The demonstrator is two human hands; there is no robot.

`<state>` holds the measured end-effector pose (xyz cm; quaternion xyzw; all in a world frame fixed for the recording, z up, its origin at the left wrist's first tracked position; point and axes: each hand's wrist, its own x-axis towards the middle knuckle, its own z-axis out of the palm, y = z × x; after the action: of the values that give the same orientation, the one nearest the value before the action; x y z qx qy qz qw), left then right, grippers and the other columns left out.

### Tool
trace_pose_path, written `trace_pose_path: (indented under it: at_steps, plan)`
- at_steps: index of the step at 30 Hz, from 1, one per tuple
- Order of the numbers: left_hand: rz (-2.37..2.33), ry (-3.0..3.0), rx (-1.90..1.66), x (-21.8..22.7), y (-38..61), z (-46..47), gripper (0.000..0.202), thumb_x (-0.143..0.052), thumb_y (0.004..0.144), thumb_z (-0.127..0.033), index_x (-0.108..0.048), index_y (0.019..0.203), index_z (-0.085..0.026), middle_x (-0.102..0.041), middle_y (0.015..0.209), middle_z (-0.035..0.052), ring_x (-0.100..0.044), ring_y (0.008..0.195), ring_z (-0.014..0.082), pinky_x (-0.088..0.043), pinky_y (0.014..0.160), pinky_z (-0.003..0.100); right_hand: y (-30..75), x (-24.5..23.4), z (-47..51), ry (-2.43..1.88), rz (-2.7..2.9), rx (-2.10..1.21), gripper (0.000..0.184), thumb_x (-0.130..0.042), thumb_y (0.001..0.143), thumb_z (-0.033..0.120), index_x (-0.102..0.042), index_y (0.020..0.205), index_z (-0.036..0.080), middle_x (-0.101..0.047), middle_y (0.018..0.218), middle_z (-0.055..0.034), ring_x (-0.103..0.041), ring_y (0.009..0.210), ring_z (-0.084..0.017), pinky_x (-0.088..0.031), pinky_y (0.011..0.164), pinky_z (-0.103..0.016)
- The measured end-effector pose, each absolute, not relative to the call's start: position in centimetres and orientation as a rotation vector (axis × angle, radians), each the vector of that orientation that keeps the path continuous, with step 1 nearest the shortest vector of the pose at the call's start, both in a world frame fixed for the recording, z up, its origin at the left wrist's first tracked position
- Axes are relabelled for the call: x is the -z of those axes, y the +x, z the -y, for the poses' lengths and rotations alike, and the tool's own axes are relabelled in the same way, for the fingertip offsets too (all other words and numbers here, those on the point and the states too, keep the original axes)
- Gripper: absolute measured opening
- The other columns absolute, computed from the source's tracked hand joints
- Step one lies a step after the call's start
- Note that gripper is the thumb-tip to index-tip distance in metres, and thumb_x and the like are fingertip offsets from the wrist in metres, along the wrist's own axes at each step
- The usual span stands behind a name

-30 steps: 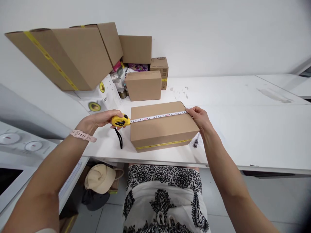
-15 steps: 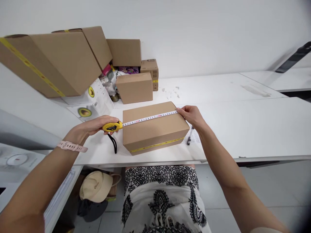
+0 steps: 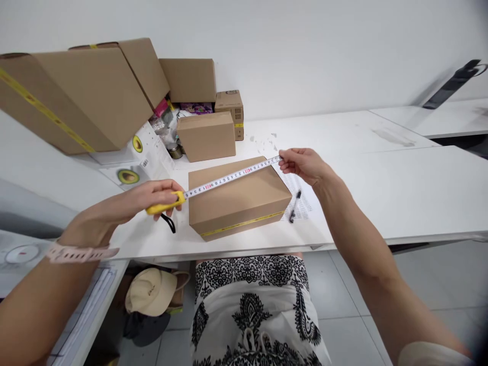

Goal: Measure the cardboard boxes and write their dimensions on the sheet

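A brown cardboard box with yellow tape along its front side sits on the white table before me. Left of it, my left hand is closed around the yellow case of a tape measure, whose black wrist strap dangles below. The white blade runs out over the box top, slanting up to the right and seemingly raised off the cardboard. My right hand pinches the blade's end past the box's far right corner. Right of the box lie a black pen and a printed sheet, partly hidden.
Large cardboard boxes are stacked at the left on white cartons with avocado pictures. Smaller boxes stand at the back. A black bottle is at the far right. A beige cap rests below the table.
The blade's right end has come up off the box's edge and moved toward the back. My left hand has shifted slightly left and turned the case; more of the pen shows.
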<state>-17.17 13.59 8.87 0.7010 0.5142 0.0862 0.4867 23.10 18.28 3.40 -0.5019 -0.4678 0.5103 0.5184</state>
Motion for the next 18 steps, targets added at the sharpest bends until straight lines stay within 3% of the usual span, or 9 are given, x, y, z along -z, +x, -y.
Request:
trace_pose_path:
  at_steps: [6,8,14,18]
  plan:
    - [-0.83,1.08,-0.172,-4.9,-11.1,-3.0,0.048,-0.066,0.088,-0.037,-0.045,0.13,-0.027,-0.069,0.099,0.0067,-0.071,0.075,0.0207,-0.052,0.059,0.027,21.7,-5.4,-20.6,-1.013,1.301,-1.272,0.027,-0.087,0.072,0.03,-0.065,0.068,0.014,-0.063,0.061,-0.0027,-0.058,0.056,-0.01,-0.053,0.054,-0.024]
    - [-0.686,0.968,-0.309,-2.6,-7.0,-0.1,0.045,-0.067,0.088,-0.038,-0.047,0.127,-0.025,-0.066,0.108,0.0087,-0.072,0.078,0.0197,-0.054,0.064,0.028,20.0,-4.5,-22.8,-0.959,1.442,-1.339,0.031,-0.09,0.066,0.034,-0.066,0.067,0.015,-0.065,0.063,-0.0029,-0.06,0.057,-0.011,-0.055,0.057,-0.025]
    - [-0.589,0.71,-0.816,0.1,2.4,-0.2,0.04,-0.064,0.088,-0.05,-0.048,0.111,-0.021,-0.064,0.095,0.007,-0.072,0.073,0.0224,-0.06,0.059,0.035,15.8,-2.7,-27.2,-0.999,1.691,-1.314,0.036,-0.092,0.06,0.039,-0.064,0.062,0.016,-0.063,0.061,-0.0017,-0.055,0.056,-0.01,-0.05,0.058,-0.026]
    - [-0.684,0.71,-0.866,0.0,3.5,-1.8,0.047,-0.067,0.083,-0.056,-0.049,0.107,-0.02,-0.062,0.089,0.0052,-0.071,0.068,0.0221,-0.06,0.054,0.035,15.8,-2.9,-24.3,-1.076,1.609,-1.244,0.031,-0.086,0.068,0.043,-0.066,0.079,0.022,-0.067,0.073,0.0003,-0.056,0.06,-0.013,-0.046,0.057,-0.028]
